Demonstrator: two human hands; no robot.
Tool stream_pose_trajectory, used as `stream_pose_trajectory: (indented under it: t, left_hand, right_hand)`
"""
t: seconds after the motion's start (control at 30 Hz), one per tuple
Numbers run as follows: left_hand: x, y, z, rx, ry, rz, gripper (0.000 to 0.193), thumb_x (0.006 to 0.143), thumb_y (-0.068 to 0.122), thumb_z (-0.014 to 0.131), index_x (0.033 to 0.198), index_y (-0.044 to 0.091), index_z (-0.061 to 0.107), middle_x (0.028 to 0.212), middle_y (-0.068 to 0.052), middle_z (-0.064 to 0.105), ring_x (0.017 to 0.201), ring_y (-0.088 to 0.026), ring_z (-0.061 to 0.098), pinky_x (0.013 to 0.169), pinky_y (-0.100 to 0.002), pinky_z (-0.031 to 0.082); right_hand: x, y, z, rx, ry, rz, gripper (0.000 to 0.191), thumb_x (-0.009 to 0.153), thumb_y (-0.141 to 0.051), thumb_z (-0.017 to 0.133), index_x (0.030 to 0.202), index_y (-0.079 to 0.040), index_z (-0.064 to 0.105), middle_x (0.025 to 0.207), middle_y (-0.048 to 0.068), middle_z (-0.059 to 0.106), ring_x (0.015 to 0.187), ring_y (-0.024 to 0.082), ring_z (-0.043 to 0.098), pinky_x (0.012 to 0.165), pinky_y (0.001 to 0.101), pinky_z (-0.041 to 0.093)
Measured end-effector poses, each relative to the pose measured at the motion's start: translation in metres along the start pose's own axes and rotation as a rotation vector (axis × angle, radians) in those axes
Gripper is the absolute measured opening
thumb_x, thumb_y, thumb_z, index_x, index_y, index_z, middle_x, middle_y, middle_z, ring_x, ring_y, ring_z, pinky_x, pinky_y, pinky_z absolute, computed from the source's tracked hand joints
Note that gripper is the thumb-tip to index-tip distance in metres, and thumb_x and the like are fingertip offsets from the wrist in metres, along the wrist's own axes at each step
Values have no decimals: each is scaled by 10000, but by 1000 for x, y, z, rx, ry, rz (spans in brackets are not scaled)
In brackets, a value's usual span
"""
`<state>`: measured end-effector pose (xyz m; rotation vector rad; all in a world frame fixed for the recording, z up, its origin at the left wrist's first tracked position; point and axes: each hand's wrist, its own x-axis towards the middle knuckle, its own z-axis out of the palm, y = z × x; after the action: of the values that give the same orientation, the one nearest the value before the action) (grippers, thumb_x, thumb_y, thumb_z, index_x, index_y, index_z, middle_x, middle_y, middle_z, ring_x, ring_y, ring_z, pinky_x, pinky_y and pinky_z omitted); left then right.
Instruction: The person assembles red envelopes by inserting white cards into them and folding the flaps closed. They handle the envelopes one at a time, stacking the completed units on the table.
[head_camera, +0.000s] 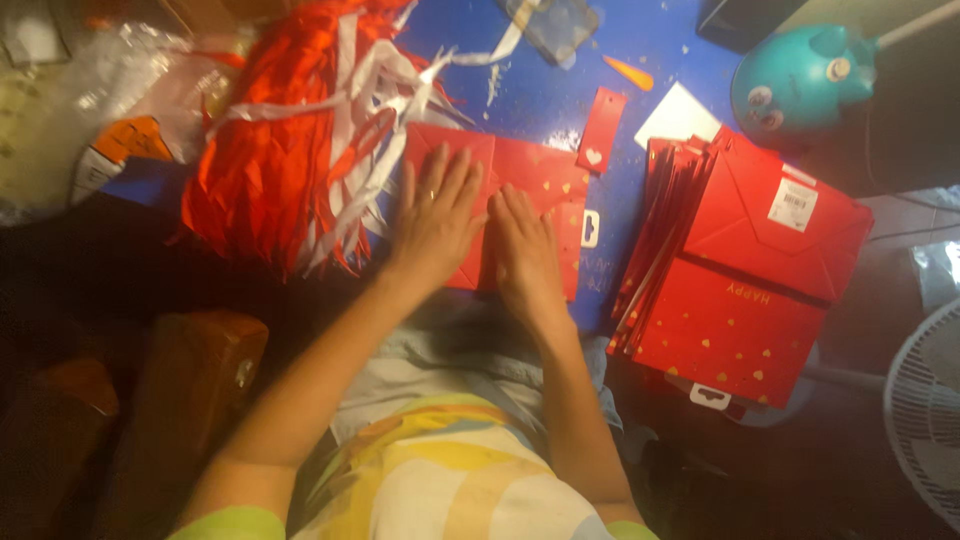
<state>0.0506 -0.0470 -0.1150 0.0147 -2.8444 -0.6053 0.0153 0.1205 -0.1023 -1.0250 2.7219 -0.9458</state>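
A flat red paper bag (530, 180) with small gold hearts lies on the blue table (560, 90). My left hand (435, 215) presses flat on its left part, fingers spread, a ring on one finger. Beside it, my right hand (525, 250) rests palm-down on the bag's middle, fingers together. Neither hand grips anything. A small red tag (602, 130) with a white heart lies just beyond the bag.
A stack of flat red bags (745, 265) sits at the right, overhanging the table edge. A heap of red and white paper strips (300, 140) lies left. A teal round toy (795, 85) stands far right; a white fan (925, 410) is lower right.
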Motion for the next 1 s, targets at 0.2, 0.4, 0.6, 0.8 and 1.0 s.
stream_pose_trajectory:
  t: [0.2,0.4,0.6,0.8,1.0]
  left_hand:
    - [20,-6,-8,136,-250,39,796,878,470,678,1545,122,419,1628,-150,317,1502,-359,234,1153,-691,169]
    - [26,-24,-28,20,-409,144,963,810,572,723,1565,115,337,1645,-167,234,1523,-373,161,1177,-660,121]
    - [20,-37,-11,-117,-259,229,886,897,566,694,1588,116,369,1674,-179,237,1554,-371,150,1218,-629,55]
    - [24,-37,-3,-98,-202,275,856,910,585,688,1577,116,428,1677,-169,257,1554,-356,179,1233,-620,82]
    - [23,-34,-9,-98,-203,268,854,896,575,703,1562,106,445,1666,-167,278,1554,-350,190,1234,-620,88]
  right_hand:
    - [-1,6,-3,68,34,-33,426,991,-35,608,1416,-16,584,1544,235,469,1466,415,397,1199,556,266]
    - [-51,0,-10,740,310,326,167,1058,-67,613,1181,31,668,1042,95,640,950,168,603,851,303,481]
    - [-146,-17,22,1397,39,768,162,987,-175,671,997,-13,679,707,23,580,616,125,535,582,288,449]
    - [-148,-19,37,1723,21,1081,240,945,-208,735,1156,-108,679,774,-63,529,621,83,418,567,260,360]
    - [-130,-33,33,1760,181,1279,267,868,-232,752,1113,-148,691,867,-72,627,672,77,458,589,264,364]
